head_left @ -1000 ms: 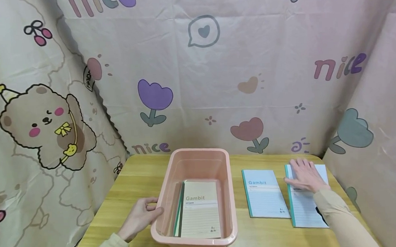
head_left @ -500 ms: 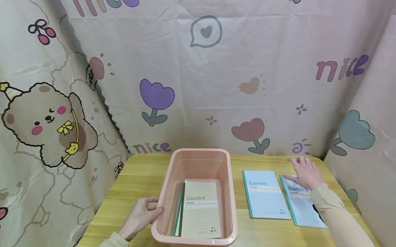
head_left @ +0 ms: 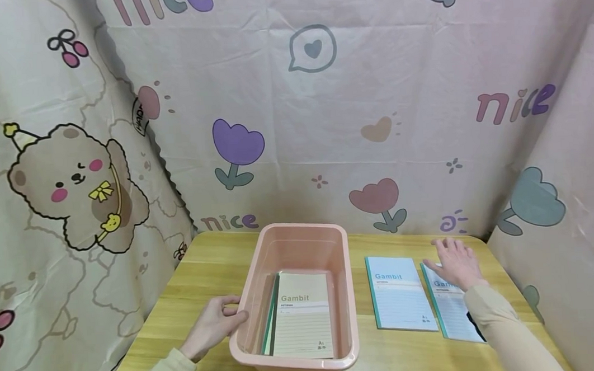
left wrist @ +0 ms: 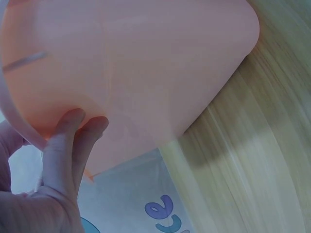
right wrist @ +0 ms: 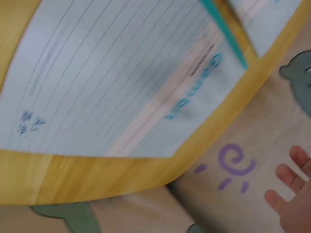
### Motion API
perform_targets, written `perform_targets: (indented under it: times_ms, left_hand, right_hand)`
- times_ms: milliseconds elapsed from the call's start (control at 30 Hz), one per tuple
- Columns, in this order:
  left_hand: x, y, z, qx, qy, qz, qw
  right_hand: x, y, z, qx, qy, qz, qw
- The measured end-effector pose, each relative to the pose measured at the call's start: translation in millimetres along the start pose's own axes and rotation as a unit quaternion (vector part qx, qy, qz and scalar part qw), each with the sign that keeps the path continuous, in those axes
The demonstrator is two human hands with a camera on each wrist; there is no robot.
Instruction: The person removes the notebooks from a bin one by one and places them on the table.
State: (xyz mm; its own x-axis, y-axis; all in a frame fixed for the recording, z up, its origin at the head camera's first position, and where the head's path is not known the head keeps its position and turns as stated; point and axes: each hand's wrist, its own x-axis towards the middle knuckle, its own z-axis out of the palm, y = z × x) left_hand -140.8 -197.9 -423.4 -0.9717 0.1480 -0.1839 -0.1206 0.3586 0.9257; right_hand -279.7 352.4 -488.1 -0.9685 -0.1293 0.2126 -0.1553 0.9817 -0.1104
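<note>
My left hand [head_left: 216, 325] grips the left rim of a pink plastic tub [head_left: 350, 295], thumb over the edge and fingers against the outer wall; the left wrist view shows the fingers [left wrist: 68, 141] on that wall. Inside the tub lies a cream "Gambit" notebook [head_left: 301, 325] with a dark spine, over others with green edges. My right hand [head_left: 457, 265] hovers, fingers spread, above a light blue "Gambit" notebook [head_left: 449, 306] with a teal spine, covering part of it. In the right wrist view this notebook [right wrist: 121, 73] lies flat, with the fingertips off to one side.
Another light blue notebook [head_left: 401, 297] lies between the tub and the right-hand notebook, almost side by side with it. The wooden table [head_left: 210, 268] ends at a patterned curtain [head_left: 294, 124] behind, with more curtain at both sides.
The right hand has let go of the right-hand notebook and lifted slightly off it. That notebook now lies lower and turned, nearer its neighbour. The left hand keeps its grip on the tub.
</note>
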Motion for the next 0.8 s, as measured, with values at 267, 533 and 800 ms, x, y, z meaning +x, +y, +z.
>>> perform_targets:
  times_ms: [267,533,800]
  left_hand:
    - [-0.2,0.9,0.9,0.0,0.0,0.001,1.0]
    - [0.6,0.3,1.9,-0.004,-0.002,0.006,1.0]
    - [-0.1,-0.1,1.4,-0.007,-0.002,0.008,0.9999]
  right_hand:
    - [5,-33,-10,0.018,-0.008,0.002,1.0]
    - [8,-66,-26,0.046,-0.012,-0.013,0.999]
    - [8,-104,-47,0.07,-0.018,-0.039,0.997]
